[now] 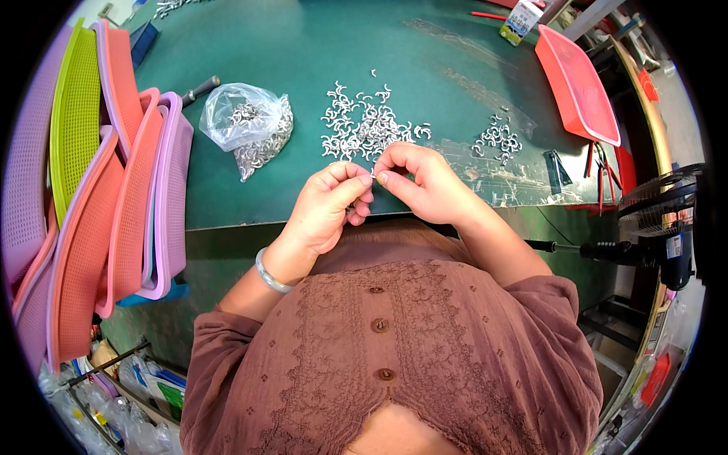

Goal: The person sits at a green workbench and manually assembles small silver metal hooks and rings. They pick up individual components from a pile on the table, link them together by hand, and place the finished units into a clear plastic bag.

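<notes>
Held piece: one small silvery metal piece (372, 175) sits between the fingertips of both hands, just above the near edge of the worktop (303, 53); its exact shape is too small to tell.
Left hand (328, 206): fingers curled, thumb and forefinger pinched on the piece; a pale bangle (269, 273) rings the wrist.
Right hand (419, 180): fingers bent inward, thumb and forefinger closed on the same piece from the other side.
Main heap (364, 125): a loose scatter of small curved silvery pieces, too many to count, lying on the green worktop just beyond the hands.
Second heap (498, 138): one smaller cluster of the same pieces, to the right of the main heap and apart from it.
Bag (249, 125): one clear plastic bag holding more silvery pieces, left of the main heap.
Trays, left (114, 197): a leaning stack of mesh trays in pink, orange, lilac and green; the count is uncertain.
Tray, right (576, 83): one red tray at the far right of the worktop.
Pliers (603, 171): red-handled, by the right edge.
</notes>
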{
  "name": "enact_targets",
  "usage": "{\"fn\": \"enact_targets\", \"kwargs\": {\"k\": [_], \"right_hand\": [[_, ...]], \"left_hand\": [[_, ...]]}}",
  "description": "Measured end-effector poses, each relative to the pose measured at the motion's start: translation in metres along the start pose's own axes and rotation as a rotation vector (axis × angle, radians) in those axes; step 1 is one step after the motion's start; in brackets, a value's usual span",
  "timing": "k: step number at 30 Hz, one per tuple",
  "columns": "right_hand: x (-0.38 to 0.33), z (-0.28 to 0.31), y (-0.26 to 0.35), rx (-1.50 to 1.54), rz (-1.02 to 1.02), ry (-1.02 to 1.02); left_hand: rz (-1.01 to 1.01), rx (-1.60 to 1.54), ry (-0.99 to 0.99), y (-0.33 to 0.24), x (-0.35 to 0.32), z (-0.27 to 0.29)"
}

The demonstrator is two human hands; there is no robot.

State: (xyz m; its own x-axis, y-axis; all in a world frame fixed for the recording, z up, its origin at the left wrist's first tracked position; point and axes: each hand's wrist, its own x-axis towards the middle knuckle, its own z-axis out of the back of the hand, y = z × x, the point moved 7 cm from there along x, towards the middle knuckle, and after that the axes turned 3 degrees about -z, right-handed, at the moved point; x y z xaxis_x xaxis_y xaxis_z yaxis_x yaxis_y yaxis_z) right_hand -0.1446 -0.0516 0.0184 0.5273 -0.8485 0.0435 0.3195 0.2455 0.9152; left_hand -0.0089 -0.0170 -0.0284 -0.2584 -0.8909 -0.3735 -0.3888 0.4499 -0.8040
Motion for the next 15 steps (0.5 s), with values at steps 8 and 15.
{"fn": "enact_targets", "kwargs": {"k": [8,15], "right_hand": [[-0.008,0.006,0.024,-0.310,0.353,-0.263],[-0.014,-0.007,0.039,-0.561,0.564,-0.308]], "left_hand": [[0.022,-0.097,-0.067,-0.003,0.003,0.002],[0.048,-0.112,-0.065,-0.003,0.000,-0.003]]}}
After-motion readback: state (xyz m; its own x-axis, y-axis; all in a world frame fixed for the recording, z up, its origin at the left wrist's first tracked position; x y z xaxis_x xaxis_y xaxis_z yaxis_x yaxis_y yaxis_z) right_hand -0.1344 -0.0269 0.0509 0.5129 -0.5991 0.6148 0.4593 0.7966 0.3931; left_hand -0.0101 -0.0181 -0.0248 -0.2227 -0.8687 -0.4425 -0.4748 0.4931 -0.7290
